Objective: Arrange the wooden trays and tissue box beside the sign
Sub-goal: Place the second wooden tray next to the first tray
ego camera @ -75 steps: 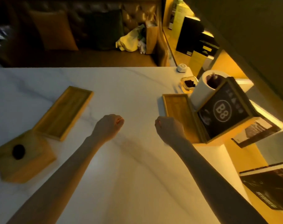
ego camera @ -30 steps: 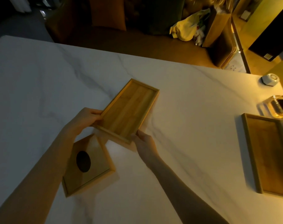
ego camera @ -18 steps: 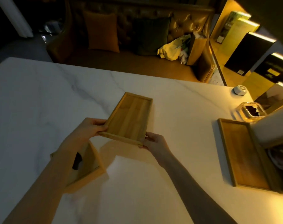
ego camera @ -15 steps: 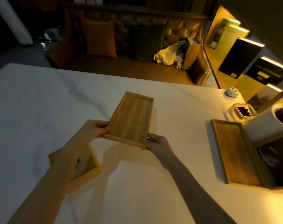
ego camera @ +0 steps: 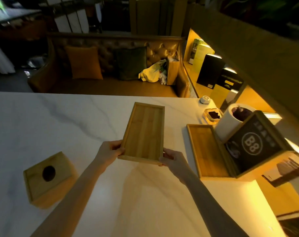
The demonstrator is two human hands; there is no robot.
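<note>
While both my hands close on the near corners of the long shallow wooden tray [ego camera: 144,133], it has left the white marble table [ego camera: 63,120] and come rightward since a moment ago, so one tray is now on its way. My left hand [ego camera: 109,152] pinches the near left corner and my right hand [ego camera: 172,159] the near right one, each grip shut on the rim. Behind on my left stays the square wooden tissue box [ego camera: 48,178]. Farther right, a second flat wooden tray [ego camera: 207,149] lies touching the dark framed sign [ego camera: 254,144].
</note>
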